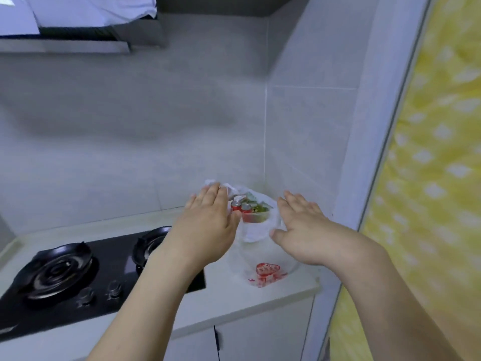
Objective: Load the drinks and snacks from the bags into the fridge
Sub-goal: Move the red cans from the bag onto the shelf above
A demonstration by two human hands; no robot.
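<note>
One white plastic bag [263,246] sits on the pale surface [291,287], its mouth open on two red cans [242,211]. Left hand [208,220] at nine o'clock, right hand [302,225] at three, both flat-fingered, gripping nothing. One two-burner stove [78,272] lies left.

Red print on plastic bag [266,272] blurred, nothing legible

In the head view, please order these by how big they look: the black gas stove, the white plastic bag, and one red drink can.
1. Black glass gas stove
2. White plastic bag with red print
3. Red drink can, smallest, also farthest from the camera
</note>
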